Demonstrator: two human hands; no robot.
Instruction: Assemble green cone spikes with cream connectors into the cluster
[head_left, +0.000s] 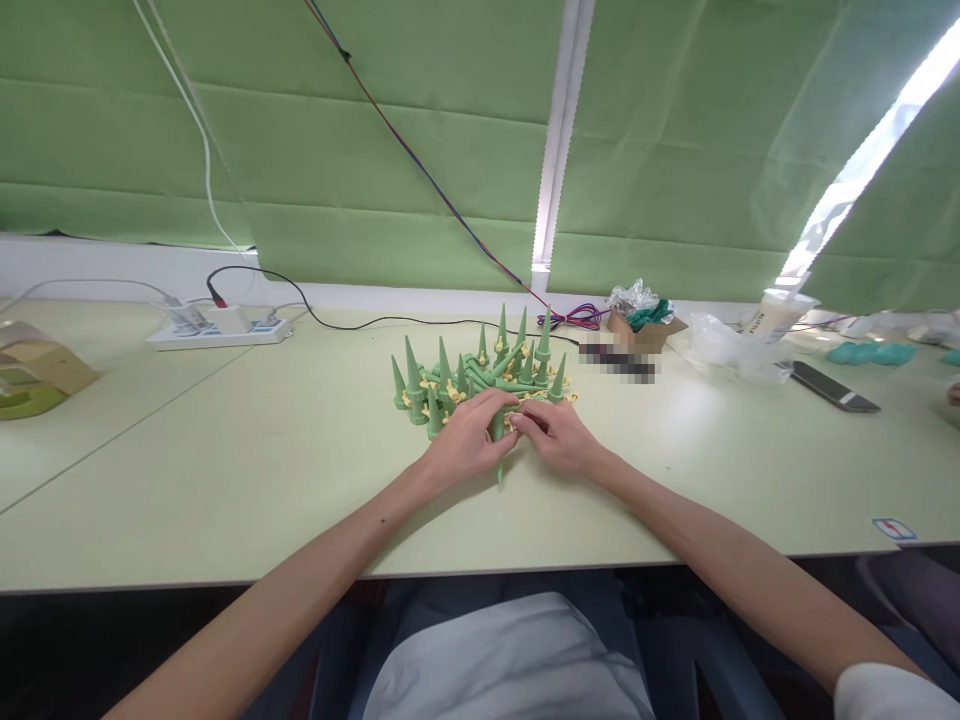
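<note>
Several green pointed spikes [444,366] with small yellow pieces on them stand and lie in a cluster on the pale table [247,470]. At the near edge of this cluster, my left hand [478,436] is wrapped round one green spike [499,474], whose tip points down toward me. My right hand [551,432] meets it from the right, its thumb and fingertips pinched together close to the same spike. A bit of yellow shows by those fingertips, but what they grip is too small to tell.
A white power strip [221,335] with cables lies at the left, near a cardboard and green object [37,375]. Behind to the right are an open cardboard box [649,337], a plastic bag [724,350], a cup [776,315] and a dark phone [832,387].
</note>
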